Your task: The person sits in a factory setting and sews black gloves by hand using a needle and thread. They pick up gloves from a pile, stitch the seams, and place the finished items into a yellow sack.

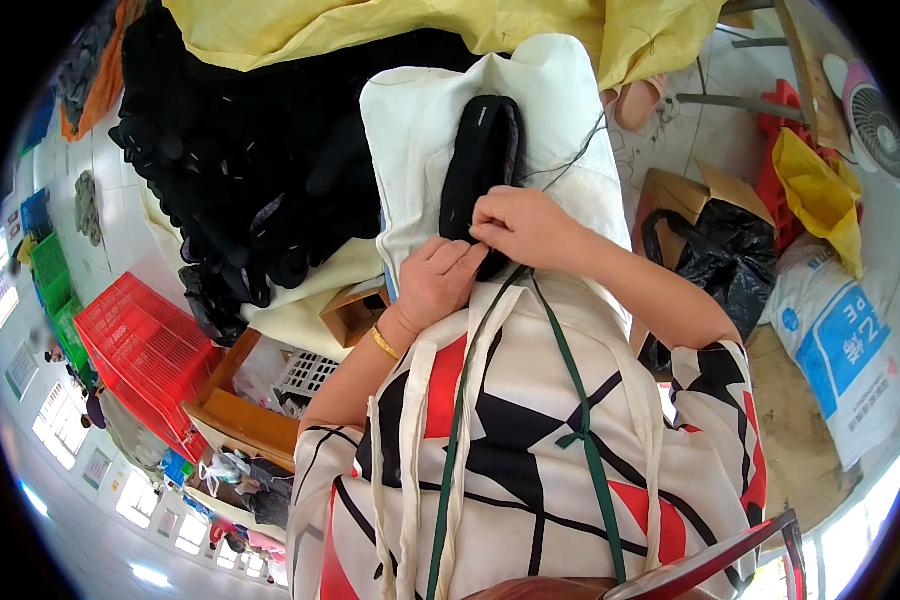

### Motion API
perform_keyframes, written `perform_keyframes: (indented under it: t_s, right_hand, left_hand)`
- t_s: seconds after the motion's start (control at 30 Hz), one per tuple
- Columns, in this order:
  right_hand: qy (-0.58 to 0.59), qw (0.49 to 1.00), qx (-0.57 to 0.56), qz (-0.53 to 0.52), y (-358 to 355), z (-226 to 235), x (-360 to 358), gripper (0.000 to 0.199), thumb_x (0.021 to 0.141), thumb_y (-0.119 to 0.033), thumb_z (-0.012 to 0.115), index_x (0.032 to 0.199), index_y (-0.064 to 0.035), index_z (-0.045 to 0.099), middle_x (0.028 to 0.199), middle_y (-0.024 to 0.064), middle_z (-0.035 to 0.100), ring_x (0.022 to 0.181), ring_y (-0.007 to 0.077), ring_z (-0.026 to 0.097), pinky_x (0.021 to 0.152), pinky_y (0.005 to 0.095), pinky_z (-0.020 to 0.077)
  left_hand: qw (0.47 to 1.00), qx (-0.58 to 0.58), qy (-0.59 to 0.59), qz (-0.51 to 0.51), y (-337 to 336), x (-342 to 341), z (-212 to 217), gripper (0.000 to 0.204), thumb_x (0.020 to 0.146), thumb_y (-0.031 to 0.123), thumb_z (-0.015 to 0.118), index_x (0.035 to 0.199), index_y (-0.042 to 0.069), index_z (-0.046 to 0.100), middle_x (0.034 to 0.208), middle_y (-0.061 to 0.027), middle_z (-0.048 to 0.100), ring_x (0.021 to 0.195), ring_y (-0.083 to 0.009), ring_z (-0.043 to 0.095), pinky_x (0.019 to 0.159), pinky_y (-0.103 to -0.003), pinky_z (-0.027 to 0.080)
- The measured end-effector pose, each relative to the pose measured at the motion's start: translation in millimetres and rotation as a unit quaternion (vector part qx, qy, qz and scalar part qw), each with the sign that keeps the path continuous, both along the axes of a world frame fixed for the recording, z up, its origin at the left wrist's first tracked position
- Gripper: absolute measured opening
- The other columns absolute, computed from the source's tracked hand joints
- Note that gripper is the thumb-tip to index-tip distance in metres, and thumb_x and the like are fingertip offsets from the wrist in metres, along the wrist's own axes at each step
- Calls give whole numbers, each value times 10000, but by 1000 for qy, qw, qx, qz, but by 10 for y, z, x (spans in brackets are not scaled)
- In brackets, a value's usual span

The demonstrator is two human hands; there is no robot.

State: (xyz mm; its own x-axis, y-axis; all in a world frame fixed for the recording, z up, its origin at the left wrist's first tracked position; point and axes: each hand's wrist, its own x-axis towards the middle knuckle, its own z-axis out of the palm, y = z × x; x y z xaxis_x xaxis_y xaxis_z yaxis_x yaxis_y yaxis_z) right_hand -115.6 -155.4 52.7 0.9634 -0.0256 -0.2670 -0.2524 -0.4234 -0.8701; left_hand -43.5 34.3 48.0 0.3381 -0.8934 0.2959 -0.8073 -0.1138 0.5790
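On the white cloth (400, 130) over my lap lies a long, padded black fabric piece shaped like a slipper (475, 150), with a greyish patterned lining along its right edge. My left hand (438, 282) is closed on its near end, thumb and fingers pressed together. My right hand (520, 230) pinches the same end from the right, its fingertips close to the left ones. Whatever small thing may sit between the fingertips is hidden. Dark thread (582, 155) trails over the cloth to the right of my right hand.
A big heap of similar black pieces (240, 150) is on the left. Nearby stand red plastic crates (140, 350) and an open wooden drawer (240, 400). To the right are a black plastic bag (725, 250), a white-and-blue sack (840, 340) and a fan (878, 120).
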Motion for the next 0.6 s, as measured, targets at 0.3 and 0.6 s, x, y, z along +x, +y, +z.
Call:
perform_keyframes:
  t_s: [0.3, 0.6]
  right_hand:
    - [117, 911, 340, -200, -273, 178, 364, 261, 1048, -325, 466, 987, -79, 529, 976, 41, 676, 515, 64, 569, 445, 205, 463]
    - [-326, 779, 396, -359, -1935, 1426, 417, 222, 976, -195, 593, 1120, -39, 527, 728, 6, 524, 645, 130, 546, 985, 450, 507]
  left_hand:
    - [987, 36, 145, 67, -36, 1, 8, 262, 694, 27, 772, 941, 73, 695, 839, -78, 632, 714, -268, 626, 593, -355, 515]
    - [980, 65, 177, 56, -55, 66, 124, 203, 742, 54, 766, 934, 64, 702, 822, -95, 638, 723, -286, 632, 611, -364, 521]
